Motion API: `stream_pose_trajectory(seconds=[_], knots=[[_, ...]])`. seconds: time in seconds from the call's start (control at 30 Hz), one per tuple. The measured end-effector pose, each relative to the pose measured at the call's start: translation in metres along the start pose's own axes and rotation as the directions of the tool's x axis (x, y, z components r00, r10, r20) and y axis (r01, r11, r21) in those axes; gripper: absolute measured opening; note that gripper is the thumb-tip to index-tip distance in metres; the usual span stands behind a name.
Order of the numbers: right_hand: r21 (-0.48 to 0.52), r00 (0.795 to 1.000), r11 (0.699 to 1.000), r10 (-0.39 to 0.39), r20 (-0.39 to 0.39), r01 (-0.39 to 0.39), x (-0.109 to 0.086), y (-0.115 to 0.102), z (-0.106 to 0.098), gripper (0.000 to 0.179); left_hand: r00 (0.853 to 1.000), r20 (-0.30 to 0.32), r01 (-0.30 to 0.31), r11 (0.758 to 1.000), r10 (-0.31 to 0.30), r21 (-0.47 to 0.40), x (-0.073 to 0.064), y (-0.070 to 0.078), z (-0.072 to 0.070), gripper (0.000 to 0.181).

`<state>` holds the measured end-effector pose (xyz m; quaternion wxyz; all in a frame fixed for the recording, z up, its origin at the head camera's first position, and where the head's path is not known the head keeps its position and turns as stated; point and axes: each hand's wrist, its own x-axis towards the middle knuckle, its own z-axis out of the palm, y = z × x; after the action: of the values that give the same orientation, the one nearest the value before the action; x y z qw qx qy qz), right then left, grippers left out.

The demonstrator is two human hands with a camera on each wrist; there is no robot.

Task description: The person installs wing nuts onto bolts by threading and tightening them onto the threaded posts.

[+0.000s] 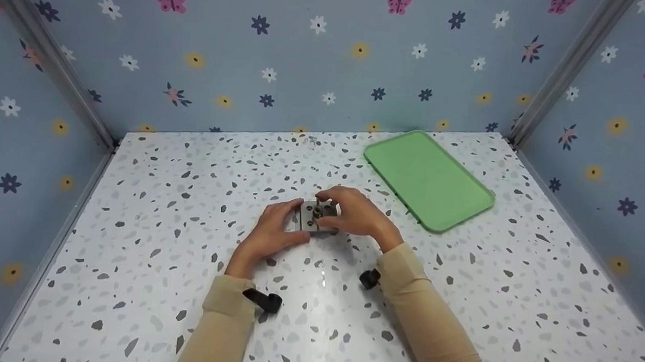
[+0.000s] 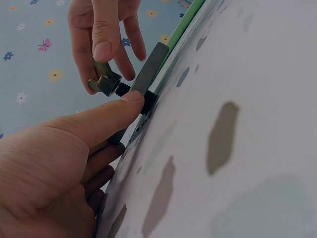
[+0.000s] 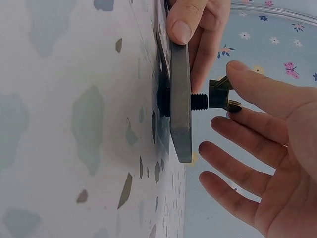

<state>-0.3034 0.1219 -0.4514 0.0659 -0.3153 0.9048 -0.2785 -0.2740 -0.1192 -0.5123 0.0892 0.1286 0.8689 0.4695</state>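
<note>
A grey metal plate (image 1: 305, 217) with several round holes lies low over the speckled table. My left hand (image 1: 273, 228) holds its left part, thumb on the near edge and fingers at the far edge. From the plate's upper face a black threaded bolt (image 3: 199, 101) sticks up, its dark head below the plate. A brass-coloured wing nut (image 3: 218, 94) sits at the bolt's tip, with part of the thread bare beneath it. Thumb and index finger of my right hand (image 1: 358, 212) pinch the nut's wings; the other fingers of that hand are spread in the right wrist view.
A green tray (image 1: 430, 180) lies at the back right of the speckled tabletop (image 1: 163, 223). Blue flowered panels (image 1: 306, 55) stand behind and at both sides. Small black camera mounts (image 1: 267, 301) stick out from both wrists.
</note>
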Motion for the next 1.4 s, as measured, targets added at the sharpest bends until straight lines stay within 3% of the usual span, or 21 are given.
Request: stream_pose_trajectory(seconds=[0.33, 0.87, 1.2, 1.4], knots=[[0.009, 1.0, 1.0, 0.025, -0.008, -0.025, -0.0013, 0.0052, 0.0025, 0.061, 1.0, 0.001, -0.013, 1.0, 0.013, 0.015, 0.0009, -0.0026, 0.0019, 0.093], [0.004, 0.997, 0.997, 0.073, 0.007, -0.073, -0.0021, 0.0036, 0.0043, 0.065, 1.0, -0.001, 0.014, 1.0, -0.014, 0.007, -0.0006, -0.0004, 0.0014, 0.093], [-0.026, 0.996, 0.996, 0.086, -0.019, -0.086, -0.0017, 0.0005, 0.0042, 0.063, 1.0, -0.003, 0.016, 1.0, -0.016, -0.004, 0.0001, -0.0007, 0.0002, 0.093], [-0.006, 0.995, 0.996, 0.084, -0.049, -0.084, -0.0012, 0.0001, 0.0045, 0.061, 1.0, -0.009, -0.014, 1.0, 0.014, 0.023, 0.0018, -0.0009, 0.0015, 0.092]])
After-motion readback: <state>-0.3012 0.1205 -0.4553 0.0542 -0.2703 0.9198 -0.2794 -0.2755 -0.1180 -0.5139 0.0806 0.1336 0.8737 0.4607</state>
